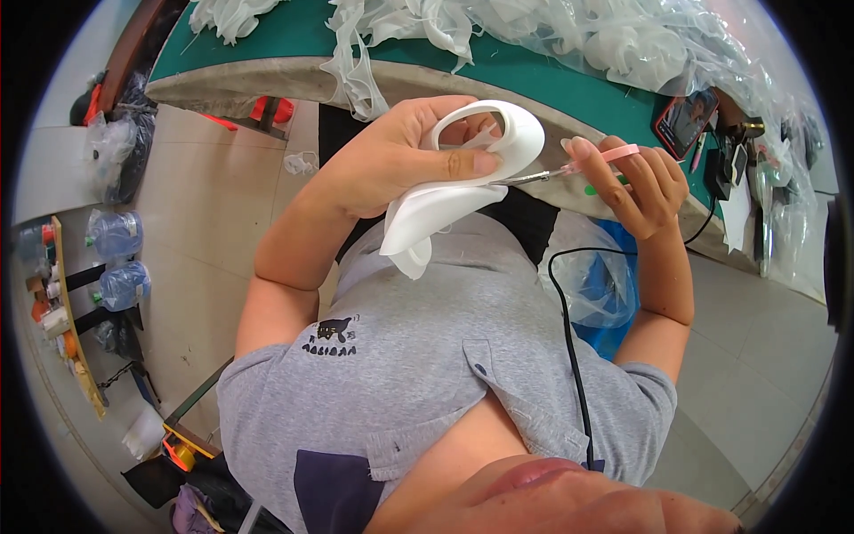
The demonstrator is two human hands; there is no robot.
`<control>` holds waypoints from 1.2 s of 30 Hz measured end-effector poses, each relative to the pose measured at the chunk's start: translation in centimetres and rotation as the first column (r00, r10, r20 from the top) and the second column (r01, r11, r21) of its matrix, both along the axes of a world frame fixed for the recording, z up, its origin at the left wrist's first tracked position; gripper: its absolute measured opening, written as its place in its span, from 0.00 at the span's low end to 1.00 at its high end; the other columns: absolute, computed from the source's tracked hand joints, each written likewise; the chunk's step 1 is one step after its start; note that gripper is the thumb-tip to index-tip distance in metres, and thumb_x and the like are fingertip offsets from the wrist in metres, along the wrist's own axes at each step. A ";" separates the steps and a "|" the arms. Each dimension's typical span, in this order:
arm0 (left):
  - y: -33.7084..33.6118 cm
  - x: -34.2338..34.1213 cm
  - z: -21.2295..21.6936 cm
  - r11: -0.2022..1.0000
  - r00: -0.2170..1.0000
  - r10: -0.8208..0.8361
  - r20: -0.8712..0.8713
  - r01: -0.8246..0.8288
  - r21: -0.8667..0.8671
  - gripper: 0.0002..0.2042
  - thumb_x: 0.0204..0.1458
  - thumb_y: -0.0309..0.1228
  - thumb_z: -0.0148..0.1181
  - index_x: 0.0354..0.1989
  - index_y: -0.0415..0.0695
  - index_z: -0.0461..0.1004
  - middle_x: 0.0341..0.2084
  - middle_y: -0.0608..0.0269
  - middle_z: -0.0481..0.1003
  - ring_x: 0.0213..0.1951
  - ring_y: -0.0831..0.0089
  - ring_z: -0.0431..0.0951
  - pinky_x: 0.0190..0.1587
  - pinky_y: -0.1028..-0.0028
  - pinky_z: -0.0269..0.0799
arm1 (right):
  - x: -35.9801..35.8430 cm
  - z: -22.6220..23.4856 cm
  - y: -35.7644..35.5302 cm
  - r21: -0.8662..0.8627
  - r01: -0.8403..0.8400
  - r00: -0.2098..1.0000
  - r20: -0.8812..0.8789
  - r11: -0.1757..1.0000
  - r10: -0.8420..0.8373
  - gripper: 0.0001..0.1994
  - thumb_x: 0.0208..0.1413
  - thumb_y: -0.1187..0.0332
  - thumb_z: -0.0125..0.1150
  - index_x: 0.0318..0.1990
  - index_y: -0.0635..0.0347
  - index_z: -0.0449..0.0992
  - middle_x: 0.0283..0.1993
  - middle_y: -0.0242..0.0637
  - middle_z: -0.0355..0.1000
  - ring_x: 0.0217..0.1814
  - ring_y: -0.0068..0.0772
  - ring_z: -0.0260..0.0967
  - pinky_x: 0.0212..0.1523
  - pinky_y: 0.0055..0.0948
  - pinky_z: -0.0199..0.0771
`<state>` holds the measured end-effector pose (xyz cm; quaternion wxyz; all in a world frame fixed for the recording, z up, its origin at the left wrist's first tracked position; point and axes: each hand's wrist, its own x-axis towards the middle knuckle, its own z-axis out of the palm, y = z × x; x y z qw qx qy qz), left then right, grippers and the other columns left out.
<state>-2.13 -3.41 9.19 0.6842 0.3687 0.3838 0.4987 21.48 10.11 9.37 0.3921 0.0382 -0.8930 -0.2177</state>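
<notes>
My left hand (400,156) is closed on a white, soft-looking moulded piece (427,218), its thumb pressing the near side. The upper part of the piece forms a rounded loop, and a thin flap hangs below the hand. From the right, my right hand (640,187) grips scissors (538,177) with pink handles, fingers through the loops. Their metal blades meet the edge of the white piece just below its loop; the tips are hard to make out. Both hands are in front of my chest, at the near edge of the table.
Ahead lies a table with a green top (267,40). White curled strips (351,67) lie on it, some hanging over its edge, beside clear plastic bags (614,40). A phone (685,120) stands at right. A black cable (560,311) crosses my shirt. Large bottles (120,236) stand at far left.
</notes>
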 end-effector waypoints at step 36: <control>0.0 0.0 0.4 0.976 0.943 0.088 -0.320 -0.016 0.219 0.15 0.51 0.33 0.63 0.44 0.39 0.72 0.34 0.67 0.75 0.36 0.82 0.72 0.40 0.80 0.68 | -1.5 -1.1 -0.4 -0.152 -0.075 0.993 0.075 0.985 0.088 0.18 0.36 0.67 0.68 0.41 0.54 0.79 0.24 0.30 0.70 0.21 0.22 0.65 0.20 0.19 0.61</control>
